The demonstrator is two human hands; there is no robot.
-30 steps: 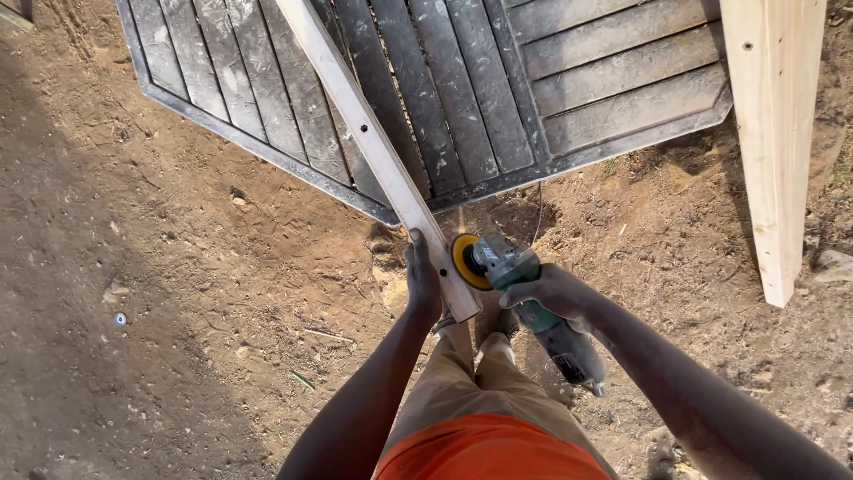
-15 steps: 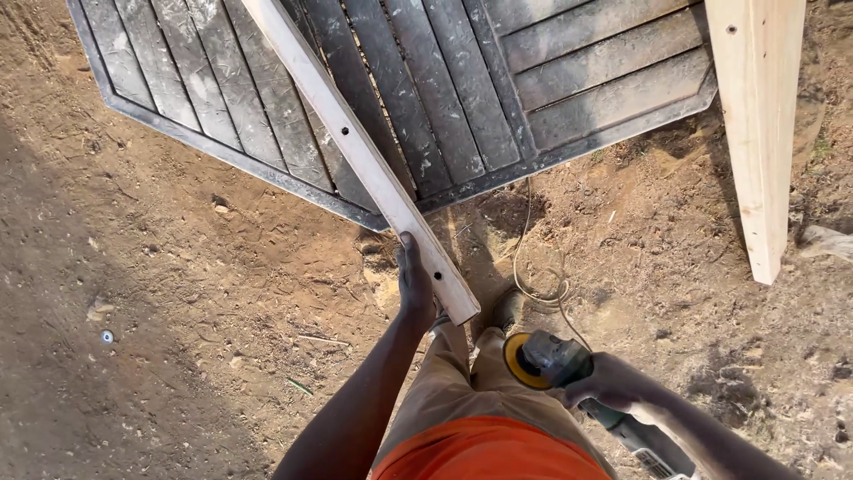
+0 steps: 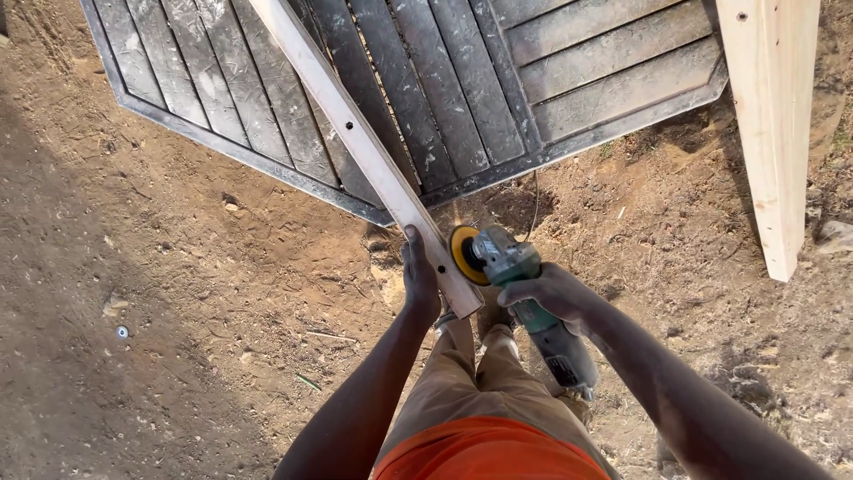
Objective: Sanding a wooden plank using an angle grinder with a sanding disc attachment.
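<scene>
A long pale wooden strip (image 3: 355, 142) slants from the top of the view down to my legs. My left hand (image 3: 419, 277) grips its near end from the left side. In my right hand (image 3: 551, 295) is a green angle grinder (image 3: 524, 293) held by its body. The grinder's yellow sanding disc (image 3: 462, 254) touches the right edge of the strip, just beside my left hand. Its cable (image 3: 533, 209) loops up behind the tool.
A grey slatted panel (image 3: 418, 98) lies flat on the dirt under the strip's far part. A wide pale plank (image 3: 771, 133) stands at the right edge. Sawdust and small debris dot the bare earth. My knees and feet are right below the strip's end.
The grinder went down and away to the right of the strip, then came back up; its disc is against the strip's right edge again. My left hand kept its hold.
</scene>
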